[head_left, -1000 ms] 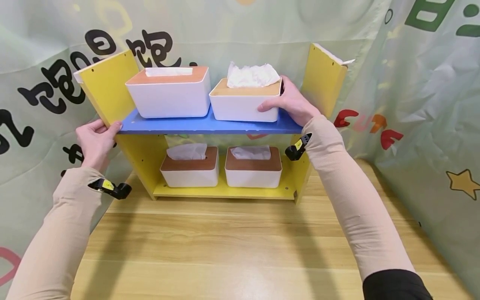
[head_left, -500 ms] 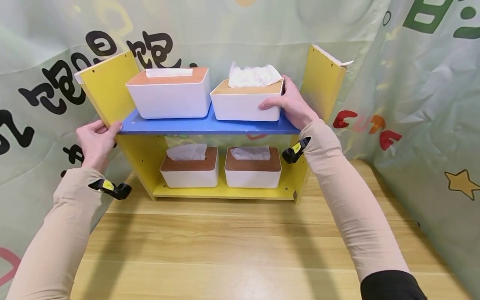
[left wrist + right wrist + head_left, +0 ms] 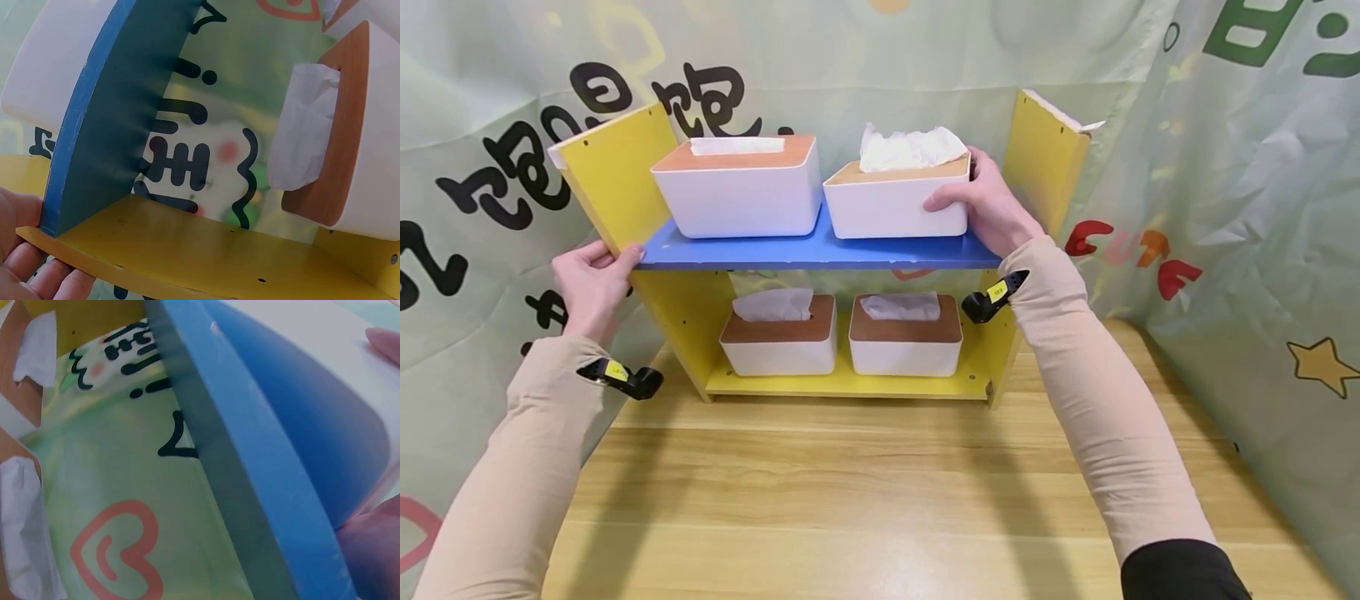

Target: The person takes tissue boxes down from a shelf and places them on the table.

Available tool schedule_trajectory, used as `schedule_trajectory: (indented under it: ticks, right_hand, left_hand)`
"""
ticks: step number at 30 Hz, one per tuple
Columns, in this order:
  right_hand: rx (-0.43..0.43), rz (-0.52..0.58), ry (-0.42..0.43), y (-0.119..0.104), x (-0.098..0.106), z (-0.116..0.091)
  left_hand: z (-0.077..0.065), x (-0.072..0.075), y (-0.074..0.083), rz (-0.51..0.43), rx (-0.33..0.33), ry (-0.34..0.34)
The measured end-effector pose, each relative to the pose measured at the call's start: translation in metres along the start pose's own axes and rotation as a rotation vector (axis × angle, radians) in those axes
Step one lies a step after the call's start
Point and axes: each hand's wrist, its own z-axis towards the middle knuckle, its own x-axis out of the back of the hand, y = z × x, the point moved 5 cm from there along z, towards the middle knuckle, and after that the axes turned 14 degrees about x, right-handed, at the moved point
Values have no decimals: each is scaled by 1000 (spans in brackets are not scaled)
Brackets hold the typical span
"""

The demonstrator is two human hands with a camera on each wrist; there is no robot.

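Observation:
My right hand (image 3: 1000,200) holds a white tissue box (image 3: 895,208) by its right end, thumb across the front and fingers behind. The box has a light wooden lid with a crumpled tissue standing out. It is on or just above the blue shelf board (image 3: 805,252); contact underneath is unclear. A larger tissue box (image 3: 741,200) stands to its left on the same board. At the left side, my left hand (image 3: 593,283) grips the edge of the yellow shelf unit (image 3: 617,179), its thumb by the blue board (image 3: 75,144) and fingers curled round the panel.
On the yellow bottom board of the unit stand two tissue boxes, a left one (image 3: 782,354) and a right one (image 3: 906,354), with brown lids. The unit stands on a wooden table (image 3: 865,483) against a printed cloth backdrop (image 3: 1247,250).
The tissue box in my right hand has shifted slightly right and up, its right end turned a little. My left hand and the other boxes have stayed put.

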Motion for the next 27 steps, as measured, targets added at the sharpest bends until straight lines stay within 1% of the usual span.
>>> schedule_trajectory:
  ticks: [3, 10, 20, 27]
  right_hand:
    - [2, 13, 15, -1, 0, 0]
    - [4, 5, 50, -2, 2, -4]
    - [3, 1, 100, -4, 4, -10]
    - [42, 36, 105, -9, 4, -14]
  left_hand:
    - [1, 0, 0, -7, 2, -1]
    - [1, 0, -1, 6, 8, -1]
    - [1, 0, 0, 11, -8, -2]
    - [0, 0, 0, 19, -2, -6]
